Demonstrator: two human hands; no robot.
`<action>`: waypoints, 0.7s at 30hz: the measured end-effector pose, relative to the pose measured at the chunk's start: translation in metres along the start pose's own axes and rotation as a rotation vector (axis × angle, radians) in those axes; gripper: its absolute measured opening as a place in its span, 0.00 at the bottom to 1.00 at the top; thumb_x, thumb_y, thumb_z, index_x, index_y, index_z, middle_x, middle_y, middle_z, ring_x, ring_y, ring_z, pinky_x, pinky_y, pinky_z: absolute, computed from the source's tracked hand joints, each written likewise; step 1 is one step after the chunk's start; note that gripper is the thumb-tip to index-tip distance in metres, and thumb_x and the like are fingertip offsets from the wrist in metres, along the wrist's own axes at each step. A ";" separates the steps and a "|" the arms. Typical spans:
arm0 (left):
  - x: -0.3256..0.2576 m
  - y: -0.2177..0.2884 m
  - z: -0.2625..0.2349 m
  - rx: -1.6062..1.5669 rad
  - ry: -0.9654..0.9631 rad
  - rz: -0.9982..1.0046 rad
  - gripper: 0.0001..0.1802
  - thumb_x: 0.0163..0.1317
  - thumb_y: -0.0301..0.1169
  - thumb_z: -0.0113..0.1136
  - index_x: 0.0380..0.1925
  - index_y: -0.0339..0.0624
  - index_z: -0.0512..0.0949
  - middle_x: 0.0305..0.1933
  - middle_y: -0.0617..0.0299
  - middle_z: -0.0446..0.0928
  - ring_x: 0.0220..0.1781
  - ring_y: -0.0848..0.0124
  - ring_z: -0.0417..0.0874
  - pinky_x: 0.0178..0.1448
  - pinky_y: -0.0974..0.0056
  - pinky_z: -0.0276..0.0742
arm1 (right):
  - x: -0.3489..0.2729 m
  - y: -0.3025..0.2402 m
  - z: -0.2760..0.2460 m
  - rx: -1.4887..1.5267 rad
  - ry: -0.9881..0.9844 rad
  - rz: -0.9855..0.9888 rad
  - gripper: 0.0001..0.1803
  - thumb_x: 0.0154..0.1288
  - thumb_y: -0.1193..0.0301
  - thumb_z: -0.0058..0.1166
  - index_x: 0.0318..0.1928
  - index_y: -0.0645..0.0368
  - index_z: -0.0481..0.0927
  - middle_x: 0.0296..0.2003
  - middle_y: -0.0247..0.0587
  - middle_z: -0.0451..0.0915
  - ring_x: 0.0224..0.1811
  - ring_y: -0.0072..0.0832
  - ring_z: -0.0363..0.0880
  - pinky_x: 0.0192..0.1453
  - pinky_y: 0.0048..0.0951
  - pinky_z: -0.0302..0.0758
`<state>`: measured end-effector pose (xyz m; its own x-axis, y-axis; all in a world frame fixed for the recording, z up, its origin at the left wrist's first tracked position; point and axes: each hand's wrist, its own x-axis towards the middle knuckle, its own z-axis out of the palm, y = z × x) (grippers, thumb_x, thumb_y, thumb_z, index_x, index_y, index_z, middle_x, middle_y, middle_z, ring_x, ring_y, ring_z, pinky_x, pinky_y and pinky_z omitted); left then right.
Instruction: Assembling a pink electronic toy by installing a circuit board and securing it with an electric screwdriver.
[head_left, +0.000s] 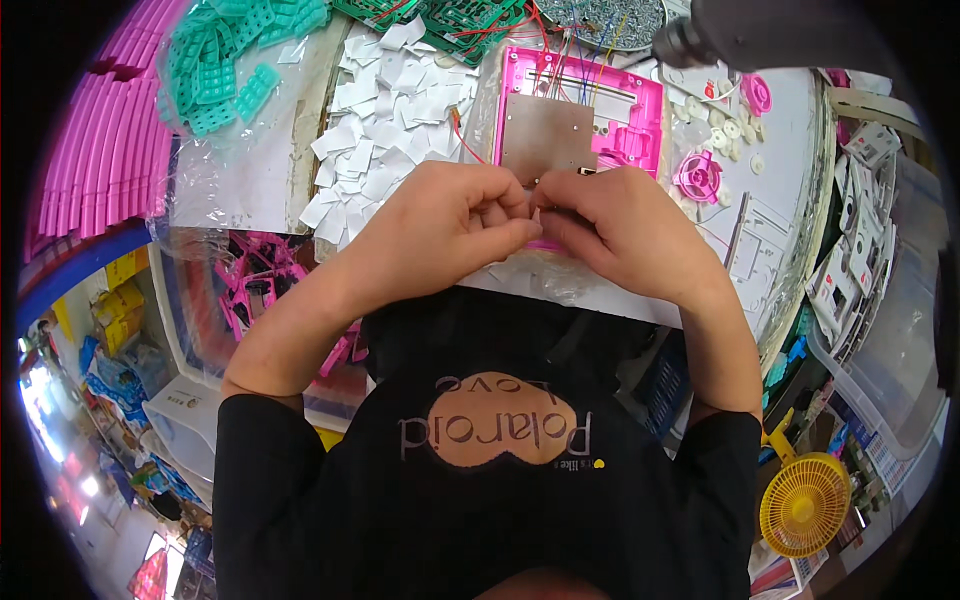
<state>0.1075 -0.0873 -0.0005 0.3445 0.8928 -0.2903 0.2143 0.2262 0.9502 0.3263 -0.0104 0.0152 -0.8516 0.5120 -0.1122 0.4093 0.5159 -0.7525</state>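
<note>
My left hand [450,215] and my right hand [625,225] meet at the near edge of a pink plastic casing [650,125]. Fingers and thumb of each are pinched together. A tiny pale bit shows between the fingertips, too small to name. Just beyond the fingertips, a brown circuit board [548,130] lies in the casing, its near edge partly covered by my hands. Thin coloured wires [583,80] run from the board toward the far side. The casing rests on clear plastic wrapping [550,278].
White paper pieces [375,130] are heaped left of the casing. Teal rubber keypads [215,85] and stacked pink parts [95,150] stand farther left. Green circuit boards [465,25] lie behind. Rightward are a pink round part [698,177], small white wheels [728,130] and an overhanging dark object [780,40].
</note>
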 end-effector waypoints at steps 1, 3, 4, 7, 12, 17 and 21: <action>0.000 0.002 0.001 0.046 0.012 0.006 0.05 0.69 0.27 0.64 0.38 0.35 0.82 0.24 0.68 0.80 0.21 0.84 0.73 0.26 0.74 0.64 | 0.000 0.000 0.000 -0.019 -0.006 0.004 0.07 0.68 0.68 0.59 0.40 0.58 0.80 0.27 0.52 0.83 0.33 0.53 0.84 0.38 0.50 0.78; 0.001 0.007 0.001 0.137 0.039 0.019 0.05 0.67 0.26 0.65 0.36 0.34 0.81 0.22 0.67 0.78 0.22 0.83 0.74 0.27 0.73 0.66 | -0.001 0.000 0.000 -0.050 -0.012 0.008 0.07 0.68 0.68 0.58 0.41 0.57 0.79 0.28 0.53 0.83 0.34 0.53 0.84 0.39 0.50 0.78; 0.001 0.007 0.003 0.184 0.074 0.064 0.05 0.66 0.26 0.65 0.36 0.34 0.81 0.22 0.66 0.78 0.22 0.83 0.74 0.27 0.72 0.67 | -0.001 -0.001 0.000 -0.059 -0.014 0.006 0.07 0.69 0.68 0.58 0.41 0.57 0.79 0.28 0.53 0.83 0.34 0.53 0.84 0.39 0.50 0.78; 0.002 -0.001 0.013 0.341 0.190 0.210 0.05 0.64 0.25 0.64 0.36 0.34 0.81 0.21 0.64 0.77 0.22 0.81 0.75 0.27 0.70 0.69 | -0.001 -0.003 0.002 -0.080 -0.006 0.017 0.07 0.69 0.68 0.57 0.42 0.58 0.79 0.28 0.53 0.83 0.34 0.54 0.83 0.39 0.51 0.78; 0.004 -0.010 0.020 0.408 0.259 0.333 0.04 0.63 0.24 0.63 0.36 0.34 0.81 0.22 0.65 0.78 0.22 0.82 0.74 0.27 0.72 0.69 | -0.003 0.002 0.003 -0.027 0.000 0.004 0.07 0.69 0.69 0.58 0.41 0.60 0.79 0.28 0.54 0.82 0.34 0.54 0.83 0.38 0.52 0.77; -0.001 0.002 0.014 0.171 0.164 0.100 0.04 0.61 0.22 0.63 0.36 0.35 0.80 0.23 0.70 0.78 0.23 0.86 0.72 0.27 0.75 0.66 | -0.002 -0.001 0.000 0.001 0.010 0.009 0.07 0.68 0.70 0.58 0.38 0.62 0.80 0.27 0.55 0.82 0.34 0.55 0.82 0.39 0.52 0.77; 0.000 0.002 0.016 0.224 0.167 0.116 0.04 0.60 0.22 0.64 0.35 0.35 0.80 0.23 0.69 0.77 0.23 0.86 0.71 0.27 0.75 0.67 | -0.003 -0.001 0.000 0.012 0.010 0.023 0.08 0.68 0.69 0.59 0.39 0.62 0.80 0.27 0.55 0.82 0.34 0.56 0.82 0.39 0.52 0.77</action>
<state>0.1223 -0.0933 0.0000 0.2276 0.9635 -0.1408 0.3853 0.0437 0.9217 0.3280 -0.0127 0.0164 -0.8384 0.5310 -0.1232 0.4251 0.4955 -0.7575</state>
